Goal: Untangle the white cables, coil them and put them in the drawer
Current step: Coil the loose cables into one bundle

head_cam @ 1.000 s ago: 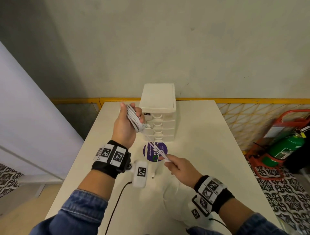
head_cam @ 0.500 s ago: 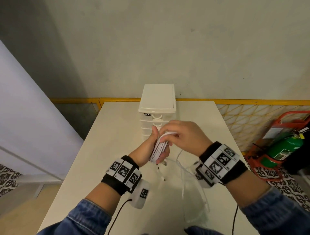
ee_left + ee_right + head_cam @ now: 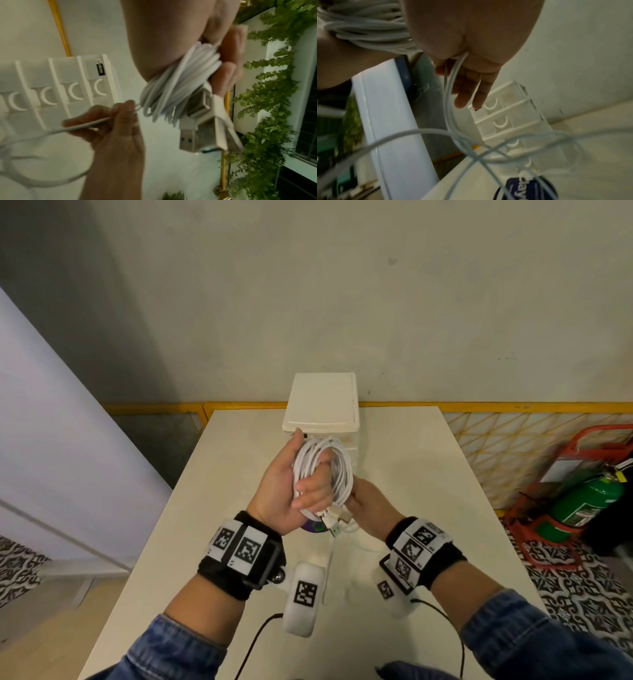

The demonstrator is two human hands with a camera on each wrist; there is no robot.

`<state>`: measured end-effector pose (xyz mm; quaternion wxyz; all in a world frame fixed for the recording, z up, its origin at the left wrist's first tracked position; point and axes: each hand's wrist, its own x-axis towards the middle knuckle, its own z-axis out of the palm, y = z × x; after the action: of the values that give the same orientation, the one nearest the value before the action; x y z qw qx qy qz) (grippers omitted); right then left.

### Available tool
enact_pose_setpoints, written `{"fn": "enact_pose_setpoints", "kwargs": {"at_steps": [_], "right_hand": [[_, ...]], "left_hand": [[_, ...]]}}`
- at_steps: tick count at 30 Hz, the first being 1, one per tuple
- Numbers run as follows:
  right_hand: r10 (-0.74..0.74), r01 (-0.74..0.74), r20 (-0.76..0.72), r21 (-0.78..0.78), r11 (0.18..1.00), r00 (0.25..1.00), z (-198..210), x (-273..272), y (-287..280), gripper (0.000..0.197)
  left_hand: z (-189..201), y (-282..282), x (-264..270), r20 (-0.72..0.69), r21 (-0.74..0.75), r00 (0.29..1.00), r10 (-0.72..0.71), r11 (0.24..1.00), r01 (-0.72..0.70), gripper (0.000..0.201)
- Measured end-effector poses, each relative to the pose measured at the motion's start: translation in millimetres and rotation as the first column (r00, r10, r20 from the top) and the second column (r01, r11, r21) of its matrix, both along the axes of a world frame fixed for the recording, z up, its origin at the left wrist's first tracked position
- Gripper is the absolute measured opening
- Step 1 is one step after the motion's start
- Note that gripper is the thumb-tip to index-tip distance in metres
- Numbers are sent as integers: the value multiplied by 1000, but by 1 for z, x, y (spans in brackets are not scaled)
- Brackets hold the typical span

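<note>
While the left hand [image 3: 291,491] held its fingers curled round the coil of white cables [image 3: 323,474], gripping the loops against the palm, the bundle stood raised above the table [image 3: 411,474], just in front of the drawer unit [image 3: 322,402]. Two USB plugs [image 3: 193,129] hung from the coil's lower end in the left wrist view. The right hand [image 3: 371,510] sat just beside the coil, pinching a loose strand [image 3: 82,125] between thumb and fingertips; that strand ran from the coil down to slack [image 3: 471,148] crossing over itself below the wrists.

Risks, as judged:
- The crossed slack could draw into a knot if the strand were pulled hard towards the coil.
- The loops were held by finger pressure alone. A loosened grip could let the outer turns spring off and undo the coil.
- The hanging plugs could catch on a drawer's edge on the way in.
- Trailing slack could snag on the wrist-mounted devices or their black leads.

Containers: the drawer unit stood at the far edge of the table. Four drawer fronts [image 3: 56,94] with curved handles were visible, and all appeared shut. Their contents could not be determined. No cable was seen in any drawer, so stowing had not yet been done. A purple round sticker [image 3: 530,188] lay on the table below the hands.
</note>
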<state>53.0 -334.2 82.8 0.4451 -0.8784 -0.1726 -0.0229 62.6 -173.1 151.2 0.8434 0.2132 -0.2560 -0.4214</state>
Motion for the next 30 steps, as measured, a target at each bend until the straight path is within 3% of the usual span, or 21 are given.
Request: {"fn": "enact_pose_setpoints", "kwargs": {"at_steps": [2, 4, 6, 9, 12, 15, 17, 18, 20, 22, 25, 27, 29, 30], "right_hand": [[14, -16, -89, -22, 1000, 996, -14, -5, 2, 31], [38, -40, -129, -9, 999, 991, -26, -15, 5, 36], [72, -69, -143, 30, 997, 987, -26, -21, 9, 37], [97, -96, -156, 17, 995, 983, -25, -18, 8, 25], [153, -162, -202, -32, 986, 967, -24, -19, 2, 14], [200, -201, -152, 13, 980, 968, -7, -24, 1, 24], [195, -187, -94, 88, 978, 976, 8, -25, 2, 25], [191, -181, -72, 127, 975, 979, 15, -25, 3, 24], [201, -195, -22, 169, 966, 979, 26, -26, 4, 24], [182, -179, 6, 209, 961, 983, 34, -24, 2, 25], [74, -73, 5, 245, 967, 997, 39, -12, -11, 15], [25, -32, 53, 126, 991, 998, 39, 0, -27, 12], [25, -22, 145, -27, 999, 989, 34, 10, -39, 29], [32, -20, 158, -80, 997, 987, 28, 13, -44, 34]], "left_hand": [[9, 4, 8, -11, -117, 997, 77, 990, -78, 62], [22, 12, 20, -33, -194, 976, 214, 957, -216, 61], [33, 19, 29, -43, -172, 913, 405, 897, -406, 58], [36, 24, 34, 20, 15, 710, 704, 710, -704, 58], [29, 31, 43, 193, 175, 490, 850, 462, -870, 54], [13, 37, 46, 557, 335, 384, 736, 224, -915, 43], [-4, 35, 41, 842, 379, 377, 386, 76, -922, 45], [-14, 33, 36, 905, 387, 388, 176, 42, -921, 51], [-24, 28, 26, 918, 394, 390, -67, 60, -917, 60], [-26, 23, 19, 900, 435, 428, -79, 149, -888, 68], [-22, 17, 8, 720, 673, 686, -109, 351, -651, 89], [-21, 16, -1, 581, 756, 794, -181, 482, -443, 73], [-20, 16, -7, 521, 744, 832, -189, 579, -334, 41], [-18, 18, -9, 504, 717, 848, -166, 628, -304, 35]]}}
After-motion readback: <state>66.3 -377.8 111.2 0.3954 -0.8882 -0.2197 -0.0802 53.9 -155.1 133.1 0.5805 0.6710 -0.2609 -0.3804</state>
